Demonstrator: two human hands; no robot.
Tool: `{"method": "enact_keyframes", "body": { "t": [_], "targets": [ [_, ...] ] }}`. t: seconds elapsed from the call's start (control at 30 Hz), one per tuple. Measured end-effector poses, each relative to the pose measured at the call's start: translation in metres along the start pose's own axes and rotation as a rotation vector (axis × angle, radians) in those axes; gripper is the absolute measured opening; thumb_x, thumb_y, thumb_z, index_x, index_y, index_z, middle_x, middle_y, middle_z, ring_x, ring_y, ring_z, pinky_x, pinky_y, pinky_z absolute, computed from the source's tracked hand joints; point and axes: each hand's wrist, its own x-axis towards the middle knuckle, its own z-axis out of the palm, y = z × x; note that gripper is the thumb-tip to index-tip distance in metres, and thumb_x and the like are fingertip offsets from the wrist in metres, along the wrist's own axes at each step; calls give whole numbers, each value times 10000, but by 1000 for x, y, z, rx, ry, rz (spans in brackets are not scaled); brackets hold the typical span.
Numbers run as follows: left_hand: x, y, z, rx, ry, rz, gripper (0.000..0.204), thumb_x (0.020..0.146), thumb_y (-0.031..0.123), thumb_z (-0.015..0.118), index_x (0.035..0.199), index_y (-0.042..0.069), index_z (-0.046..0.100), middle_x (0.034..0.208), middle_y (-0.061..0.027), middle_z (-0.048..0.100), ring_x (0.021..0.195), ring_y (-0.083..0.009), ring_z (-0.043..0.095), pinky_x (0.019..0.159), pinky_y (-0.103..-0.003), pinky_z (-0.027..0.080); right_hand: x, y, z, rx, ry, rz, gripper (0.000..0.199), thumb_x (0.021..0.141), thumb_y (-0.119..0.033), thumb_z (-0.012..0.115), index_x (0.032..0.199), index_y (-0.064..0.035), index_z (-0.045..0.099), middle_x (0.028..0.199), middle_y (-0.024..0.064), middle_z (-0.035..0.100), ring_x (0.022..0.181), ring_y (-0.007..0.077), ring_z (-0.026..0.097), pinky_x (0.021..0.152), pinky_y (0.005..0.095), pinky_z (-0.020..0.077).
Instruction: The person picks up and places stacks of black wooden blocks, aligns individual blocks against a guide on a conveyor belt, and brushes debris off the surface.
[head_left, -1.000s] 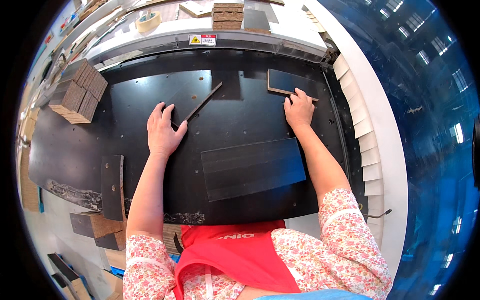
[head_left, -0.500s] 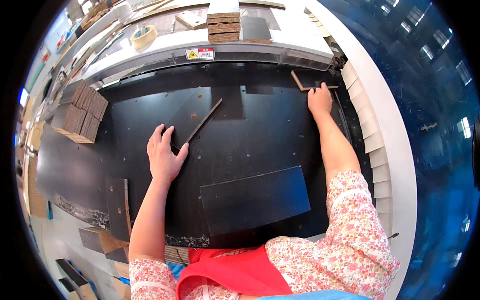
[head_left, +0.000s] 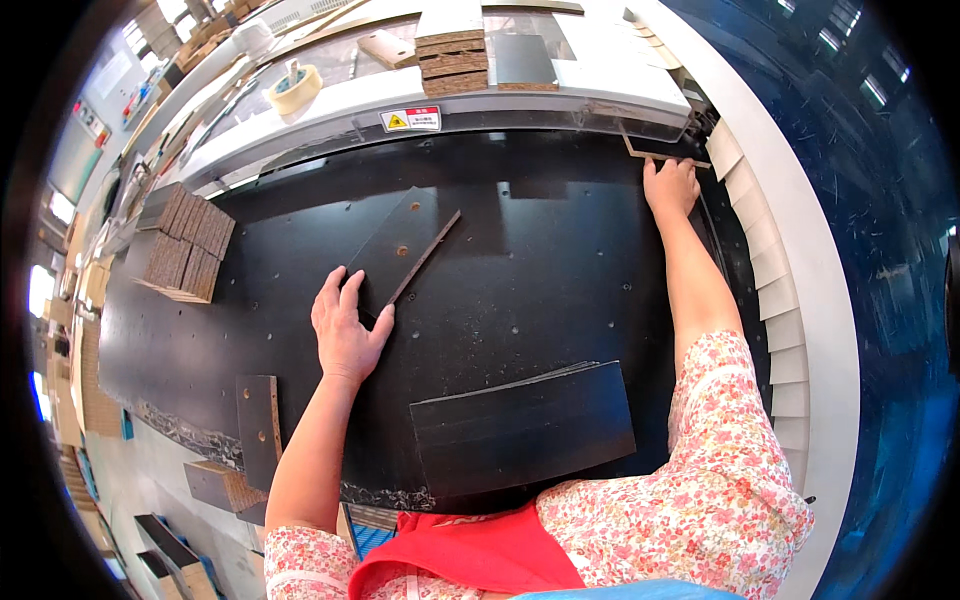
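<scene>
My left hand (head_left: 348,330) is at the near end of a flat black board with round holes (head_left: 403,225). Its thumb lies along the brown right edge and the fingers span the left side. At the far right corner, my right hand (head_left: 672,187) bends its fingertips over the near edge of another black board with pale edges (head_left: 640,153). That board lies close to the machine's rail, its far part hidden. Thin black panels (head_left: 522,430) lie slightly fanned on the black table (head_left: 500,270), near my body and between my arms.
Stacked brown-edged boards (head_left: 187,245) stand at the left, and a holed board (head_left: 258,430) overhangs the near left edge. Beyond the rail (head_left: 330,135) are a tape roll (head_left: 294,90) and another stack (head_left: 452,62). Overlapping white flaps (head_left: 775,275) line the right side.
My right hand has shifted the pale-edged board away from me, closer to the rail and right corner. The left hand stays on the holed board. The whole view has shifted slightly.
</scene>
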Motion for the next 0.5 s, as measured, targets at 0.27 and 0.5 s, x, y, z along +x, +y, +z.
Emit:
{"method": "enact_keyframes", "body": {
  "t": [0.27,0.5],
  "targets": [
    [1,3,-2,-16,28,25,587,798,295,732,1309,74,546,1429,-153,450,1312,-360,428,1104,-467,325,9,-28,-8,-58,-142,17,813,887,-683,510,1234,42,636,1400,256,505,1332,405,420,1078,502,336],
    [2,3,-6,-38,46,36,611,762,314,761,1291,84,560,1413,-181,458,1314,-379,422,1111,-477,326,5,-27,-22,-35,-92,-29,568,921,-604,505,1004,-112,775,1073,203,708,1085,398,627,886,501,511]
  ]
}}
